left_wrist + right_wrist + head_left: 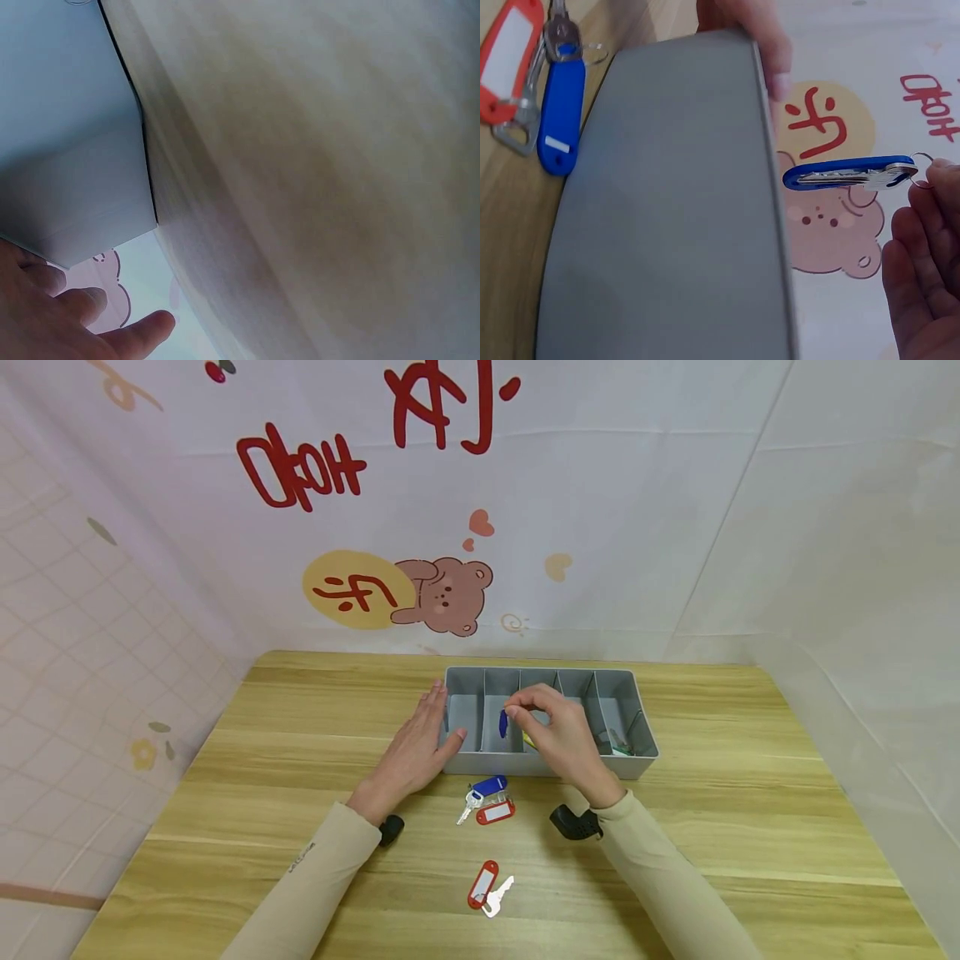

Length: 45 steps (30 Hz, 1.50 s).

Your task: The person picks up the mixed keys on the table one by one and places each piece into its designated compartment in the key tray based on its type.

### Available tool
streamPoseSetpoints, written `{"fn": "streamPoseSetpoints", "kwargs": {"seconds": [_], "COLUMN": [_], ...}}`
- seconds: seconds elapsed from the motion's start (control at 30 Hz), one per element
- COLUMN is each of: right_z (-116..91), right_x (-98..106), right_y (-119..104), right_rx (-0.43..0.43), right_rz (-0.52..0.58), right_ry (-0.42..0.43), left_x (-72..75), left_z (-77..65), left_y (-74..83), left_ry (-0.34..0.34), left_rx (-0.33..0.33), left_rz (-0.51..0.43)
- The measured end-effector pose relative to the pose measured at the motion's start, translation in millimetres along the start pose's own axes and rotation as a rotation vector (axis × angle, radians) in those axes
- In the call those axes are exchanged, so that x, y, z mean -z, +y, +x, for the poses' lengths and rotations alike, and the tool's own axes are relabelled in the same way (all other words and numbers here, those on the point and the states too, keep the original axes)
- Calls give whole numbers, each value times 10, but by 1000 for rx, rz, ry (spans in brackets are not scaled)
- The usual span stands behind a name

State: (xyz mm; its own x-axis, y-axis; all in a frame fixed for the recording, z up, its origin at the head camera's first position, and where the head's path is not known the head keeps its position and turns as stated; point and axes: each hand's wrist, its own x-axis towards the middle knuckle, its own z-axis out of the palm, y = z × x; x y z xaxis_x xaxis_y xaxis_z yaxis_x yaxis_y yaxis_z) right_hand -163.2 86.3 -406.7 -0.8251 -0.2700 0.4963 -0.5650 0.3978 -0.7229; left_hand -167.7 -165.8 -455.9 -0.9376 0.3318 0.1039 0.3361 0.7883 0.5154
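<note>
Tray (465,765): grey, five compartments side by side, on the wooden table (750,793); its centre is the hub, with 12 o'clock pointing away from the person.
Right hand (564,731): above the tray's middle, thumb and finger pinching the ring (921,154) of a blue tag.
Dangling blue tag (503,724): hanging from that hand at 9 o'clock, over the second compartment from that end; a key (877,178) hangs alongside it.
Left hand (411,745): at the tray's 9 o'clock end, fingers extended against it, thumb near the 8 o'clock corner, the grip loose.
Yellow item (529,740): in the middle compartment, mostly hidden by the right hand.
Small things (621,747): in the 3 o'clock end compartment, partly green, too small to make out.
Lying blue tag (490,786): just outside the tray, between 7 and 8 o'clock, with a silver key (475,798).
Near red tag (496,812): just beside it, at 7 o'clock.
Far red tag (483,883): farther out at 7 o'clock, beside its own key (495,900).
</note>
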Motion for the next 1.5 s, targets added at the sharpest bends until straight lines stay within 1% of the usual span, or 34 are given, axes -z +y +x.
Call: {"fn": "streamPoseSetpoints", "kwargs": {"seconds": [0.33,0.7,1.03,1.3,1.5], "right_z": [50,87,100,121,132], "right_x": [-99,-186,-214,-217,-190], "right_y": [160,289,324,334,333], "right_rx": [-35,-88,-82,-78,-91], "right_rz": [-79,-133,-159,-218,-227], "right_ry": [13,-38,-76,-87,-135], "left_x": [-15,-14,-1,3,-6], "left_z": [-6,-9,-24,-12,3], "left_y": [-11,-15,-7,-4,-11], "left_ry": [2,-4,0,1,4], "left_rx": [3,2,0,-2,-1], "left_rz": [13,16,12,8,16]}}
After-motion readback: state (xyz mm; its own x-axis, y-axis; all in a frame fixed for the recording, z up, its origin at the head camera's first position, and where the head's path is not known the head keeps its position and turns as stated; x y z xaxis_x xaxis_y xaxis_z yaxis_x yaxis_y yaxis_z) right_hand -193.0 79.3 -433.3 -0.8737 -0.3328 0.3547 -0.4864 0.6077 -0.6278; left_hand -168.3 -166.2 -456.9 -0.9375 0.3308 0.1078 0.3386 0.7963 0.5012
